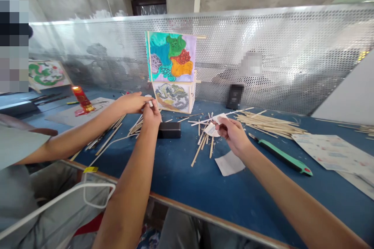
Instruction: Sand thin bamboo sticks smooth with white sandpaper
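My left hand [152, 115] is closed, with its fingertips at a small white piece [150, 103]. Another person's hand [136, 102] reaches in from the left and meets it there. My right hand [232, 131] pinches a folded white paper piece [219, 118] between thumb and fingers. Just under that lies a round printed paper [212, 129] among thin wooden sticks [202, 149]. A black box [170, 130] rests on the blue table right of my left wrist. A loose white paper [230, 163] lies below my right hand.
A painted paper lantern [172, 56] stands at the back, before a perforated metal screen [117, 54]. Right of my hand are a pile of sticks [271, 123], a green cutter [284, 157] and printed sheets [333, 151]. A red object [82, 98] stands at left.
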Demonstrator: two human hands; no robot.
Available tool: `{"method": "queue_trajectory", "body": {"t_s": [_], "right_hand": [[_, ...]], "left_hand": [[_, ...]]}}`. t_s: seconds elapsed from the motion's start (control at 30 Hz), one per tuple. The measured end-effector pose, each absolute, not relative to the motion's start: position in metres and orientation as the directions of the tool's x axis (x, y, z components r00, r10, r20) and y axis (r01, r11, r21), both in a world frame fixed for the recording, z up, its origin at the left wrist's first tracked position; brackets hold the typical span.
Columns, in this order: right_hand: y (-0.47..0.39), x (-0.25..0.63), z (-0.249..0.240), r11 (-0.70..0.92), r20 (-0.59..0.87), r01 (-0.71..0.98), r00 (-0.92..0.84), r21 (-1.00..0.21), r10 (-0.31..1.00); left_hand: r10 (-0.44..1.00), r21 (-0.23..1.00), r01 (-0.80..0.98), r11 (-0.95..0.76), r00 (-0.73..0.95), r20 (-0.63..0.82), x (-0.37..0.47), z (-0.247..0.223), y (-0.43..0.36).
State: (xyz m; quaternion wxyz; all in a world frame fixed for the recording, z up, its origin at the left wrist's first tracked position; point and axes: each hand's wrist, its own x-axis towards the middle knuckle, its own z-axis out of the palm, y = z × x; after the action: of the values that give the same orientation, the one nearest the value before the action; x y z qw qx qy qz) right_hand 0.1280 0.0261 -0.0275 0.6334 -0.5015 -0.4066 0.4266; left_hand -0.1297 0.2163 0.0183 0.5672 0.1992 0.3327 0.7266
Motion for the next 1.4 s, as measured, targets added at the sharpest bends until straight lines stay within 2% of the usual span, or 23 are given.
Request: {"method": "queue_trajectory", "body": {"t_s": [0.33,0.53,0.6,0.67,0.77,0.87,1.07,1.27,1.4], "right_hand": [[-0.004,0.171,-0.039,0.125,0.1,-0.055,0.331,-0.991,0.938],[-0.018,0.19,-0.04,0.131,0.126,0.004,0.314,-0.991,0.941],[-0.023,0.194,-0.039,0.137,0.14,0.029,0.289,-0.99,0.947],[-0.028,0.197,-0.04,0.15,0.16,0.058,0.261,-0.987,0.952],[-0.033,0.202,-0.042,0.18,0.2,0.104,0.229,-0.978,0.953],[-0.037,0.207,-0.043,0.195,0.223,0.153,0.197,-0.969,0.955],[-0.044,0.205,-0.038,0.135,0.163,0.24,0.102,-0.961,0.981],[-0.047,0.192,-0.042,0.166,0.228,0.263,0.225,-0.95,0.947],[-0.043,0.193,-0.042,0.186,0.236,0.184,0.307,-0.965,0.922]], "left_hand": [[0.974,0.633,-0.767,-0.107,-0.208,-0.087,-0.132,0.03,0.2],[0.997,0.715,-0.696,-0.059,-0.071,0.014,-0.109,0.044,0.182],[0.997,0.78,-0.624,-0.038,0.034,0.076,-0.085,0.044,0.163],[0.967,0.858,-0.513,0.0,0.22,0.131,-0.056,0.038,0.133],[0.79,0.97,-0.237,0.051,0.604,0.106,-0.015,0.017,0.081],[0.606,1.0,-0.021,-0.019,0.795,0.028,0.01,-0.009,0.041],[0.605,0.989,0.028,-0.143,0.794,0.065,0.018,-0.031,0.025],[0.614,0.988,0.0,-0.152,0.784,0.094,0.02,-0.033,0.019],[0.615,0.993,-0.033,-0.114,0.783,0.096,0.024,-0.037,0.014]]}}
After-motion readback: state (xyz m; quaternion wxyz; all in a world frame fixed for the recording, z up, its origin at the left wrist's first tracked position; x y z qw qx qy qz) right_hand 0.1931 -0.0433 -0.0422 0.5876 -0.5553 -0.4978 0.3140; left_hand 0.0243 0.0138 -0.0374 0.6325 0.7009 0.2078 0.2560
